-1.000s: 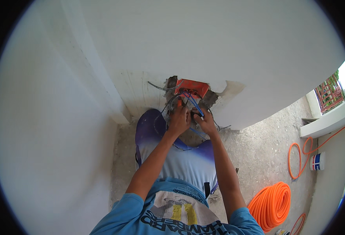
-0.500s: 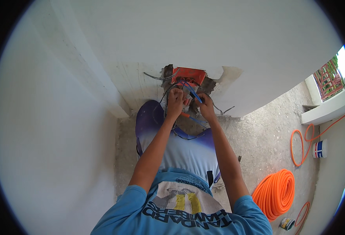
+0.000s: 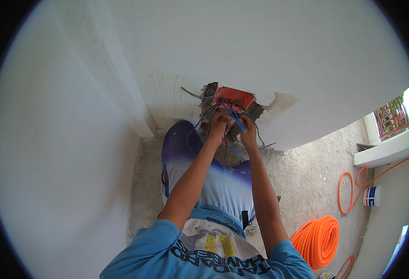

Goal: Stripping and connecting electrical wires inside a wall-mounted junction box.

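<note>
An orange-red electrical box [image 3: 237, 95] sits in a broken-out recess in the white wall, with blue wires [image 3: 238, 120] and black cables [image 3: 227, 160] hanging from it. My left hand [image 3: 219, 124] is just under the box, fingers closed round dark wire. My right hand [image 3: 246, 130] is beside it, fingers closed on wires among the blue and dark strands; exactly which strands is unclear. An orange piece, too hidden to identify, shows below the left hand. My knees in purple-and-white trousers are beneath the cables.
A large orange conduit coil [image 3: 315, 242] lies at lower right. Thinner orange hose [image 3: 346, 188] loops by a white bucket [image 3: 371, 195]. A side wall [image 3: 60, 149] rises close on my left. An opening with red grille [image 3: 390, 118] is at far right.
My hands have shifted up toward the box and stay close together. A black cable now hangs down between them. The whole view has shifted slightly with the head.
</note>
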### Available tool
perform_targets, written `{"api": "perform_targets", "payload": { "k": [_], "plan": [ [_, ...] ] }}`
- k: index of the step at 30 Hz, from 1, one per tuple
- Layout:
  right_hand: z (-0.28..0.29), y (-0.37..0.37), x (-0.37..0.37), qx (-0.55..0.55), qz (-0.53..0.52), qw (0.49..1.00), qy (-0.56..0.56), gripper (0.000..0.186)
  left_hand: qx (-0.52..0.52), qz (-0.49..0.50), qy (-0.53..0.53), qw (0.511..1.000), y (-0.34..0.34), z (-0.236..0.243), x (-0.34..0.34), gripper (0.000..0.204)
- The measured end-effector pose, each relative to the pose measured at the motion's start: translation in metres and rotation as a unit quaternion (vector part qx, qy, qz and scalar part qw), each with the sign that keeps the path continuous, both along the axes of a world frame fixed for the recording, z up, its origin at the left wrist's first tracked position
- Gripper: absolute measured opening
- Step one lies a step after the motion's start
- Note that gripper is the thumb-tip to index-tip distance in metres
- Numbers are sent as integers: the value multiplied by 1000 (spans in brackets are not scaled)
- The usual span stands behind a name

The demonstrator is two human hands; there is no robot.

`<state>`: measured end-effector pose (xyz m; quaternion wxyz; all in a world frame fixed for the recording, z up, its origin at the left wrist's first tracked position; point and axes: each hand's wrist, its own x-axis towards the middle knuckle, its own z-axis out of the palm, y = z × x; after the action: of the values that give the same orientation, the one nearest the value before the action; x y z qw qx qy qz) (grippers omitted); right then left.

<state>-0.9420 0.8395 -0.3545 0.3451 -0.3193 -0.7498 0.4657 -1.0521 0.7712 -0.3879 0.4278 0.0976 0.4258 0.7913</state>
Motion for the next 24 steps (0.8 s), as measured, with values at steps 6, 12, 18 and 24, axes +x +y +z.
{"api": "perform_targets", "payload": {
  "k": [6,12,18,24],
  "plan": [
    [1,2,-9,63,40,997,33,25,12,-66,-23,997,-4,0,-11,22],
    [15,0,-8,62,63,996,-3,23,24,-96,-31,995,-5,-5,-16,31],
    [12,9,-5,84,66,994,9,20,13,-88,-31,996,-2,-4,-10,47],
    [13,10,-7,-2,95,995,24,17,-23,47,133,990,5,-11,0,32]
  ]
}}
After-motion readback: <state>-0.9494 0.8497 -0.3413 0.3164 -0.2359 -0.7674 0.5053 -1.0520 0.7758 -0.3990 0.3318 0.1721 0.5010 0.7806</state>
